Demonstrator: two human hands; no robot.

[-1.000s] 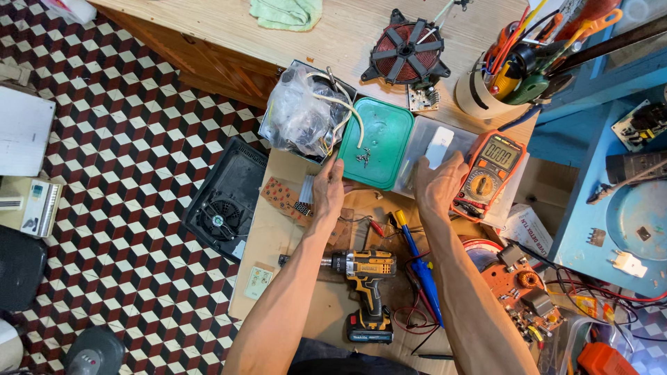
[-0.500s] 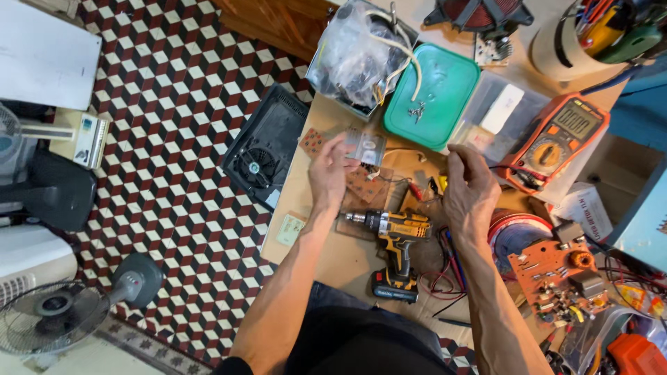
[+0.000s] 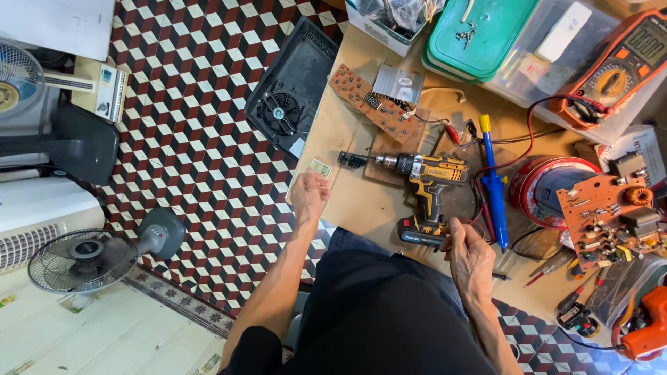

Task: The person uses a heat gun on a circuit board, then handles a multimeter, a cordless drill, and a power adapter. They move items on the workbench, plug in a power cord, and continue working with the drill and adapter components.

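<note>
Left hand: my left hand (image 3: 309, 196) rests at the near left edge of the workbench (image 3: 347, 132), fingers curled loosely in, holding nothing that I can see; the small card (image 3: 320, 168) lies just beyond its knuckles.
Right hand: my right hand (image 3: 469, 255) sits at the near edge too, fingers half closed. It seems to pinch a thin red wire (image 3: 479, 221), though the view is too small to be sure.
Nearest thing: the cordless drill (image 3: 417, 182) lies on its side between my hands, chuck pointing left, battery base just beside my right fingers.
How it looks: yellow and black body, dark bit, flat on the brown bench top.
Around it: a blue desoldering pump (image 3: 493, 182) lies right of the drill, a brown circuit board (image 3: 372, 104) with a finned heat sink beyond it.
Further right: a red round tin (image 3: 545, 187), an orange circuit board (image 3: 604, 212) and an orange multimeter (image 3: 618, 62) on a clear box.
Back edge: a green lid (image 3: 479, 35) with small screws on it.
Floor: a black fan housing (image 3: 288, 90) leans by the bench over checked tiles.
</note>
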